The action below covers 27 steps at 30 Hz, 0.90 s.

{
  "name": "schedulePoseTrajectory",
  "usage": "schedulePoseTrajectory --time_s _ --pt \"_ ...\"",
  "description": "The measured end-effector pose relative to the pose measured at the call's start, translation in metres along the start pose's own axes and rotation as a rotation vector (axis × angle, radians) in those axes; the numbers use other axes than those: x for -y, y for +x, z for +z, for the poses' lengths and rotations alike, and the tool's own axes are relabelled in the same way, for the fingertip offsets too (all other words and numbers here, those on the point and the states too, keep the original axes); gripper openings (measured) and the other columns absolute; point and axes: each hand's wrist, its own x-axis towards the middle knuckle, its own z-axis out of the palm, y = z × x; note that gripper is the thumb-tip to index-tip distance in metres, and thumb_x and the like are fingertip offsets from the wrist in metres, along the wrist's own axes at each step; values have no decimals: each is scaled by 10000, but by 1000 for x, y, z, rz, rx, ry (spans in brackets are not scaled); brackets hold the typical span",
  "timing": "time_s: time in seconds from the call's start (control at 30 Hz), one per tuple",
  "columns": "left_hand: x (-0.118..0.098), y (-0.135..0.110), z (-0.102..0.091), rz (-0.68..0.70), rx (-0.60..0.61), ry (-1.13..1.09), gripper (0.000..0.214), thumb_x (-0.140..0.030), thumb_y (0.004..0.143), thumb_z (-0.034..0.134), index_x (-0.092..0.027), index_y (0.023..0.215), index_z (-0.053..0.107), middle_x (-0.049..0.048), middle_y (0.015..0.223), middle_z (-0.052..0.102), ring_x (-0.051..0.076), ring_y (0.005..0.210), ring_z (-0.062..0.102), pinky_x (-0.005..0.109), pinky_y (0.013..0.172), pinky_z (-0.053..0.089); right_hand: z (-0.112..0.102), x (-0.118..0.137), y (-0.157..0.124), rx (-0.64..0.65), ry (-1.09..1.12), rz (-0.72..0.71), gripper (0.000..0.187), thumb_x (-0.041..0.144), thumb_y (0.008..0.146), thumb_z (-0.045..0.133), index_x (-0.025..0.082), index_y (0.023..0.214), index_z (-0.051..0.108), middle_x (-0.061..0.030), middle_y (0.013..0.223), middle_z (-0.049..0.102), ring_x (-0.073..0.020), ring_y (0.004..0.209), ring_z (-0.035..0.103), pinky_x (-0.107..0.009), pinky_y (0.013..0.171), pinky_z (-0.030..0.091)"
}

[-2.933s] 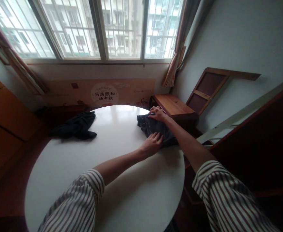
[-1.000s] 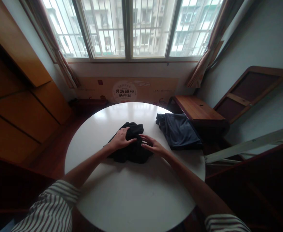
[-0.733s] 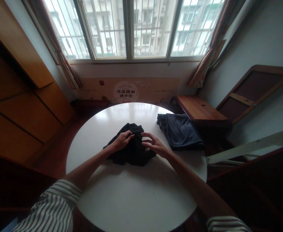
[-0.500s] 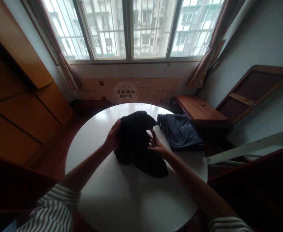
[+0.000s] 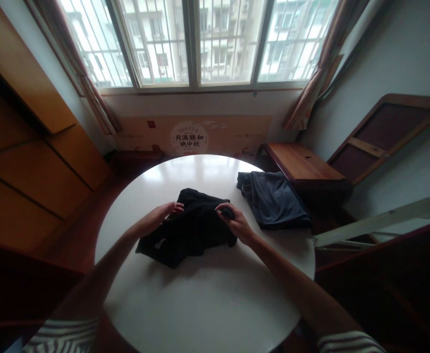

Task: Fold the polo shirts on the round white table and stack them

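Note:
A crumpled black garment (image 5: 187, 230) lies in the middle of the round white table (image 5: 207, 299). My left hand (image 5: 160, 216) grips its left upper edge, fingers curled on the cloth. My right hand (image 5: 234, 223) pinches the garment's right upper corner, fingers closed round a fold. A folded dark grey garment (image 5: 274, 198) rests at the table's right rim, apart from both hands.
A wooden bench (image 5: 299, 166) stands beyond the table at the right, with a framed wooden panel (image 5: 380, 132) leaning on the wall. Wooden cabinets (image 5: 27, 162) fill the left side. A printed cardboard board (image 5: 191, 136) leans below the barred window (image 5: 200, 41).
My hands left the grey garment at the right and took up the black one. It was lifted off the table half a second ago and now lies lower, spread more to the left.

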Motion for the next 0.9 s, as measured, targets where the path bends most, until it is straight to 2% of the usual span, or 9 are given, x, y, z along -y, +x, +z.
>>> schedulePoseTrajectory --time_s 0.13,0.23,0.33,0.4,0.47,0.57,0.67,0.77,0.9 --pt "-3 -40 6 98 68 476 458 -346 777 684 -227 1219 664 95 1240 677 309 1144 613 425 1009 466 -12 3 0 95 -83 24 366 538 835 658 175 883 673 -7 772 598 -149 703 530 -262 640 417" --pt "-4 -42 -2 106 -69 562 333 -175 843 471 -201 1072 713 66 967 738 254 935 685 370 896 510 -38 8 0 558 -184 141 443 592 742 732 150 766 693 33 602 526 -111 580 475 -233 532 361" --pt "-12 -35 -14 195 -202 415 365 -204 878 466 -185 1173 681 45 997 741 234 926 688 329 858 524 -57 18 0 941 -206 181 501 596 651 798 142 852 728 49 571 528 -101 546 484 -219 500 355" --pt "-21 -29 -16 239 -200 278 339 -268 890 528 -177 1176 685 42 1027 742 232 929 687 320 859 532 -55 27 2 872 -222 153 541 618 717 746 134 957 714 47 569 529 -107 525 484 -226 489 362" --pt "-33 -23 -12 276 -159 129 323 -310 891 574 -165 1152 696 54 1037 742 233 933 688 323 862 538 -41 37 4 572 -322 31 547 608 786 697 138 1065 667 20 638 567 -137 569 519 -257 531 421" --pt "-50 -13 -1 368 -30 -38 376 -336 900 599 -160 1227 662 87 1096 728 244 974 685 348 887 536 -15 48 9 230 -583 -299 666 493 733 793 171 1270 566 -140 1115 632 -287 1024 587 -440 867 502" --pt "-54 -7 4 458 -1 1 536 -337 891 627 -204 1401 532 90 1159 701 256 1079 653 416 994 488 0 51 15 366 -695 -473 551 284 776 729 217 1297 565 -161 1414 503 -343 1334 411 -570 1092 319" --pt "-35 -14 0 387 -179 220 695 -374 822 703 -257 1458 448 94 1315 615 298 1275 527 506 1098 394 -1 45 16 493 -537 -333 356 110 799 521 199 1120 647 -85 1081 688 -241 1013 629 -432 938 458" --pt "9 -48 -5 115 -307 347 747 -533 800 690 -239 1440 442 132 1440 489 318 1324 470 471 1013 484 -11 35 17 171 -207 -48 218 178 775 512 192 941 653 11 739 643 -162 677 583 -272 641 456"
